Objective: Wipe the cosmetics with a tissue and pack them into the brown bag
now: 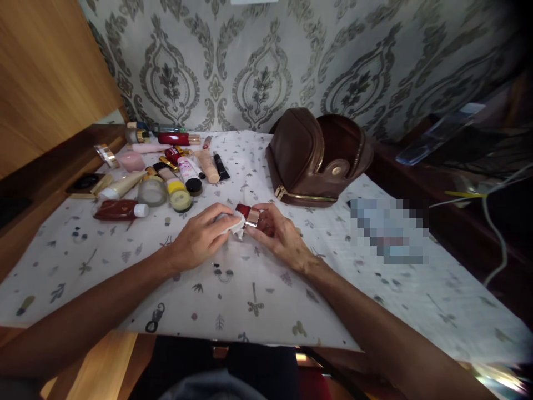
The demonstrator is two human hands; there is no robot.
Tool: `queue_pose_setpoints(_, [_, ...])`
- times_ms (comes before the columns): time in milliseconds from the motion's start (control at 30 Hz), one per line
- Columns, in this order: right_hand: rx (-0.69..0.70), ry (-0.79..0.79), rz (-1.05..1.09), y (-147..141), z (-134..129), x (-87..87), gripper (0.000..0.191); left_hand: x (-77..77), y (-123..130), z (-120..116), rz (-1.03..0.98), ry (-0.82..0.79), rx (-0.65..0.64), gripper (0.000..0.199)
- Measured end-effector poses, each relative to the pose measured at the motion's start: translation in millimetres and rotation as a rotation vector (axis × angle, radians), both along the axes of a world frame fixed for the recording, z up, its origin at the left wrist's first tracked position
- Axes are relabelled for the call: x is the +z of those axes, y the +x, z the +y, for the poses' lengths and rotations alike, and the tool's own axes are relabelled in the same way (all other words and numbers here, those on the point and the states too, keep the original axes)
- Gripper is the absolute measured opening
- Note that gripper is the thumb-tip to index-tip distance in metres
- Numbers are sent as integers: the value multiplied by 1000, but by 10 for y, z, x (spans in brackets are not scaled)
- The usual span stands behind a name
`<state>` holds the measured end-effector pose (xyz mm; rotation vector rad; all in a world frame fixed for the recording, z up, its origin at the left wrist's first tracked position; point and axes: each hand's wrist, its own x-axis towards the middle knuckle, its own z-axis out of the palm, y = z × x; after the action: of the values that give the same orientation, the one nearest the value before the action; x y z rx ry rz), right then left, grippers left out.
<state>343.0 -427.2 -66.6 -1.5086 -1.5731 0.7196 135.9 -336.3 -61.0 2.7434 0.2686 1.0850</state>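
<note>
In the head view, my right hand (285,236) grips a small red cosmetic bottle with a shiny rose-gold cap (252,217), its fingers around the cap end. My left hand (200,233) is closed on a crumpled white wipe (238,222), which presses against the red end of the bottle. Both hands meet just above the middle of the patterned white cloth (225,303). Part of the bottle is hidden by the wipe and fingers.
To the left lie several cosmetics, among them a dark red bottle with a white cap (120,210), a round jar (151,191) and a beige tube (207,166). A brown zip bag (308,158) stands open at the back; a blurred-out flat item (389,230) lies right.
</note>
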Motion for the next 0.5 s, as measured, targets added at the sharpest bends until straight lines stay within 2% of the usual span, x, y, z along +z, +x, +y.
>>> queue_pose_setpoints(233, [-8,-15,1,-25,-22,28,41,2,-5,-2,-19,21,6,39])
queue_pose_setpoints(367, [-35,-43,-78,-36,-26,79,35,32,-2,-26,-13,24,-2,38])
queue_pose_setpoints(500, [-63,-75,-83,-42,-3,110,37,44,-4,-41,4,9,-23,36])
